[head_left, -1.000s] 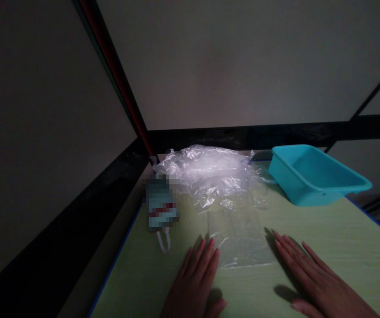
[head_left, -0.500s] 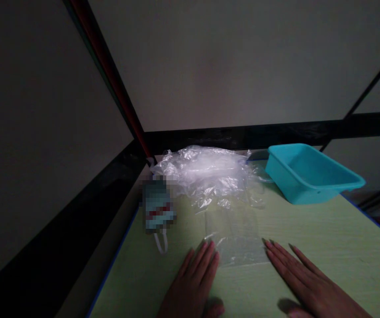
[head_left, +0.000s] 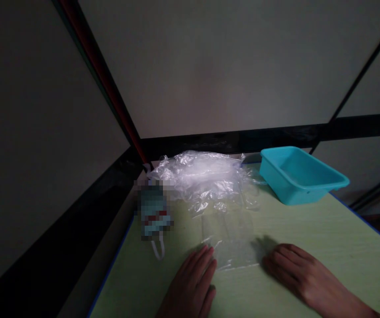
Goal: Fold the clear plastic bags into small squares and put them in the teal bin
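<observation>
A flat clear plastic bag [head_left: 231, 254] lies on the table in front of me, its lower part between my hands. My left hand [head_left: 191, 280] rests flat at its left edge, fingers stretched out and fingertips touching the film. My right hand [head_left: 299, 269] is closed at the lower right corner, with its fingers curled inward and fingertips turned down. Whether they pinch the film is hidden. Behind the flat bag sits a crumpled heap of clear plastic bags [head_left: 206, 176], which overlaps its far end.
A turquoise plastic basin [head_left: 304, 194] stands at the table's back right. At the left edge lies a blurred-out greenish item [head_left: 155, 210] with a white loop [head_left: 159, 249]. Pale wall panels [head_left: 209, 79] rise behind the pale green table [head_left: 236, 293], which has a blue edge.
My right hand has gone from flat with straight fingers to curled at the bag's corner. My left hand stays at the left edge. The view has shifted slightly.
</observation>
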A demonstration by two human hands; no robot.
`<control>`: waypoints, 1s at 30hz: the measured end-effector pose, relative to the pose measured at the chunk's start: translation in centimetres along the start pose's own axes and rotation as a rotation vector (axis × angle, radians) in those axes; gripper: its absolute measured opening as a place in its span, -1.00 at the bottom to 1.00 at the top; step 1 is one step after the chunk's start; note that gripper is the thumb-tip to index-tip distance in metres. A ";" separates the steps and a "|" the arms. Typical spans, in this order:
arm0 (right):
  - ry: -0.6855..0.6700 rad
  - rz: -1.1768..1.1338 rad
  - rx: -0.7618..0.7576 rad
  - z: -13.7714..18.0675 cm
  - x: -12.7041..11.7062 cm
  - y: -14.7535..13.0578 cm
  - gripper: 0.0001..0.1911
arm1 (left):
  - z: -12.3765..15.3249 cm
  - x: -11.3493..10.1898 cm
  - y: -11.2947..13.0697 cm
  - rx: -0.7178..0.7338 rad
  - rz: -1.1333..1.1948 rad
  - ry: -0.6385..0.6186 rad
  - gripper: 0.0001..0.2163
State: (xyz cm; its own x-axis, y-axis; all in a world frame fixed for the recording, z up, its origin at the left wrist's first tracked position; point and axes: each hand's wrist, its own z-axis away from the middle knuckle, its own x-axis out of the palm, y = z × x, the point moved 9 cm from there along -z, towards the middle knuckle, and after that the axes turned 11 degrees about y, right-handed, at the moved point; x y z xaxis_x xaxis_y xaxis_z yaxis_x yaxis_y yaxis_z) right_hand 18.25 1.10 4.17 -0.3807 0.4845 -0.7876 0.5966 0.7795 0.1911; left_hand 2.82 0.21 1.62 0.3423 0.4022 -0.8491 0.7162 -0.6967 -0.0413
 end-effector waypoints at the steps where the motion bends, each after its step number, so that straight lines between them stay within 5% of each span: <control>1: -0.004 -0.010 -0.008 -0.4 0.1 -0.1 -0.51 | -0.1 0.0 0.0 0.001 0.003 0.005 -0.62; 9: -0.027 -0.058 0.029 -0.8 0.7 0.3 -0.52 | -0.5 0.3 -0.7 -0.059 0.023 0.020 -0.64; 18: -0.105 -0.439 0.385 0.2 1.9 2.1 -0.76 | -1.5 -0.4 -1.0 -0.108 -0.017 0.118 -0.75; 30: -0.008 -0.622 0.533 -0.4 1.0 3.4 -0.79 | -2.1 -0.8 -1.7 -0.197 0.058 0.149 -0.78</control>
State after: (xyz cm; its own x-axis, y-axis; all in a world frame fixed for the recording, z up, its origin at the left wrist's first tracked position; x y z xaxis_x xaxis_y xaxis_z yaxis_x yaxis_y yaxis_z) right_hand 19.56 4.39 4.24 -0.7487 0.0215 -0.6626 0.5346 0.6107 -0.5842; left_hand 2.57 2.33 3.49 0.4619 0.4585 -0.7592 0.7923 -0.5980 0.1209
